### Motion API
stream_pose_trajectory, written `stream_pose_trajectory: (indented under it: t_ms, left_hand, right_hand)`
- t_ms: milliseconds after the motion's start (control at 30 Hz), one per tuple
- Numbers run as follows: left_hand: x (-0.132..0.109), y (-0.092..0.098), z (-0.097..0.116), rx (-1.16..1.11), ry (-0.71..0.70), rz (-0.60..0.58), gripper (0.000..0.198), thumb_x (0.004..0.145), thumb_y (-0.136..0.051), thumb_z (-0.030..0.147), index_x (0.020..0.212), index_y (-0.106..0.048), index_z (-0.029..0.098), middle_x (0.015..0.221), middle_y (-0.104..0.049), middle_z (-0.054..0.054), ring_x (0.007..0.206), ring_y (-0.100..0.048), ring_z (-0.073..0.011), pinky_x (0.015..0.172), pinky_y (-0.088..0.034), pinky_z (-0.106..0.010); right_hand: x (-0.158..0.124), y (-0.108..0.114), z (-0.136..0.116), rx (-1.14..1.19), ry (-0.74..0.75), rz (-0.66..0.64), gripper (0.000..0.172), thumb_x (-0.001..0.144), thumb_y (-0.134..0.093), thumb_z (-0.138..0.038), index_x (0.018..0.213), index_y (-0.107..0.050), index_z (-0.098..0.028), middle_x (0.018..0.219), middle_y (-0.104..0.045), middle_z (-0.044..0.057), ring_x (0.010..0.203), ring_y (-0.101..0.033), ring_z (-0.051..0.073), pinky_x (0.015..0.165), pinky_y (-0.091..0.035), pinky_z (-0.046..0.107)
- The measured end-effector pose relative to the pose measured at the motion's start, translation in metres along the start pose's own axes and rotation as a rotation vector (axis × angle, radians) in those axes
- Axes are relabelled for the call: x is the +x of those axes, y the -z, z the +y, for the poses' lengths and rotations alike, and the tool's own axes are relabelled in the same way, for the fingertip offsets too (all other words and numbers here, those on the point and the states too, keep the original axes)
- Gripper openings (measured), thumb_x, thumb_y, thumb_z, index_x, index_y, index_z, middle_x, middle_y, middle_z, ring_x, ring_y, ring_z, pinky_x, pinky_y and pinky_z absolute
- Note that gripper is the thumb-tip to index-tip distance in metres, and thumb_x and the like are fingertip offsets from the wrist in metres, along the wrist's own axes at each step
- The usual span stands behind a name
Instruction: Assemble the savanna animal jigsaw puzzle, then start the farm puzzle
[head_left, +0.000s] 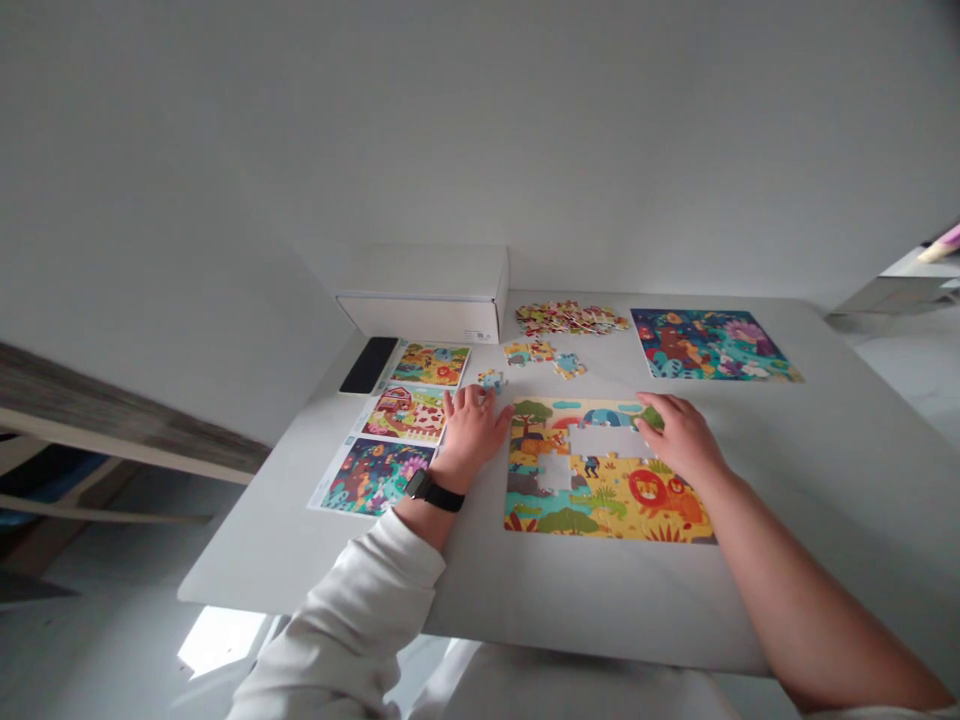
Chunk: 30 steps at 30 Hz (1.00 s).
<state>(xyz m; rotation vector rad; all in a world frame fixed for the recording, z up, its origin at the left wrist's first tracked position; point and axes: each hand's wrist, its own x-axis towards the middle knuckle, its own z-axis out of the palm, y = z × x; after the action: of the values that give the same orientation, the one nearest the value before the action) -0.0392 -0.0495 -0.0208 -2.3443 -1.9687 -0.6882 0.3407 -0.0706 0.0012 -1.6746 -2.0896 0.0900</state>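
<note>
Lion puzzle lies part-built between two hands

The jigsaw puzzle (609, 485) is a bright rectangle of yellow ground, with a red-maned lion and a second, smaller one at lower right. A green-topped tree fills the upper left, an orange spotted animal stands beneath it, and blue-grey water runs down the left side. A blue elephant shows along the top, a green crocodile low in the middle. Two gaps let the pale surface (465, 590) through: a wide one in the upper middle and right, a smaller one left of centre.

The puzzle's long axis runs left to right, roughly along the surface's front edge. Its scene is upright for the wearer, treetop toward the wall and lower border toward the body.

The left hand (474, 430), palm down with fingers spread apart, rests just left of the puzzle, its fingertips beside a loose piece (492, 380). The right hand (679, 432) covers the puzzle's upper right corner, thumb and fingers bent over a green patch; whether they pinch a piece, I cannot tell.

Beyond lie more loose pieces and a heap (571, 319). A picture sheet (403, 413) sits to the left, a dark blue puzzle (716, 345) at far right.
</note>
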Motion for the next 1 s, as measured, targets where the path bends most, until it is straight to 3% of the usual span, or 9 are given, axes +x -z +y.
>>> stream_pose_trajectory:
  t_ms: [100, 300, 500, 600, 767, 900, 1000]
  left_hand:
    - [0.001, 0.0, 0.001, 0.004, 0.007, -0.007, 0.045, 0.104, -0.059, 0.046, 0.141, -0.067, 0.022, 0.138, -0.061, -0.021, 0.133, -0.056, -0.0426, 0.126, -0.032, -0.073]
    - [0.0, 0.003, -0.001, -0.022, -0.012, -0.033, 0.036, 0.099, -0.051, 0.017, 0.13, -0.068, 0.019, 0.138, -0.065, -0.019, 0.135, -0.056, -0.0383, 0.129, -0.032, -0.067]
    - [0.004, 0.0, -0.003, -0.005, -0.016, -0.035, 0.04, 0.095, -0.055, 0.019, 0.131, -0.071, 0.026, 0.136, -0.066, -0.016, 0.128, -0.059, -0.0383, 0.121, -0.042, -0.064]
    - [0.006, 0.0, -0.001, -0.034, -0.019, -0.047, 0.048, 0.095, -0.054, 0.019, 0.141, -0.068, 0.025, 0.14, -0.066, -0.016, 0.131, -0.058, -0.0393, 0.123, -0.04, -0.065]
    - [0.008, 0.004, 0.001, -0.127, -0.028, -0.055, 0.059, 0.093, -0.051, 0.014, 0.151, -0.057, 0.023, 0.148, -0.066, -0.014, 0.141, -0.055, -0.0354, 0.129, -0.035, -0.061]
    - [0.008, 0.006, -0.001, -0.108, 0.024, -0.032, 0.053, 0.093, -0.05, 0.013, 0.143, -0.06, 0.021, 0.145, -0.068, -0.016, 0.141, -0.057, -0.0363, 0.13, -0.033, -0.064]
    - [0.008, 0.005, -0.001, -0.116, 0.014, -0.057, 0.054, 0.093, -0.05, 0.013, 0.146, -0.058, 0.023, 0.142, -0.069, -0.015, 0.143, -0.056, -0.0365, 0.131, -0.029, -0.069]
  right_hand:
    - [0.0, 0.0, 0.0, -0.006, 0.007, 0.004, 0.046, 0.097, -0.06, -0.028, 0.142, -0.07, -0.027, 0.132, -0.077, 0.013, 0.125, -0.07, 0.037, 0.113, -0.055, 0.056]
    - [0.003, 0.004, 0.005, 0.031, -0.014, 0.011, 0.044, 0.097, -0.061, -0.03, 0.14, -0.07, -0.026, 0.131, -0.078, 0.013, 0.122, -0.071, 0.036, 0.112, -0.056, 0.056]
    - [0.021, 0.003, -0.013, 0.149, -0.009, -0.047, 0.037, 0.098, -0.063, -0.032, 0.132, -0.075, -0.028, 0.127, -0.079, 0.009, 0.119, -0.074, 0.031, 0.11, -0.058, 0.05]
    - [0.049, -0.009, -0.033, 0.169, 0.068, -0.112, 0.03, 0.098, -0.064, -0.03, 0.124, -0.078, -0.028, 0.126, -0.079, 0.009, 0.119, -0.074, 0.029, 0.109, -0.057, 0.046]
    - [0.127, -0.041, -0.066, 0.122, 0.186, -0.173, 0.025, 0.096, -0.071, -0.025, 0.118, -0.081, -0.025, 0.125, -0.079, 0.009, 0.119, -0.072, 0.03, 0.111, -0.055, 0.047]
    - [0.183, -0.07, -0.092, 0.099, 0.273, -0.222, 0.037, 0.094, -0.073, -0.015, 0.13, -0.078, -0.025, 0.132, -0.078, 0.011, 0.127, -0.07, 0.031, 0.116, -0.052, 0.052]
    - [0.205, -0.088, -0.109, 0.064, 0.293, -0.264, 0.049, 0.093, -0.076, -0.013, 0.141, -0.072, -0.025, 0.141, -0.075, 0.013, 0.133, -0.068, 0.034, 0.119, -0.05, 0.053]
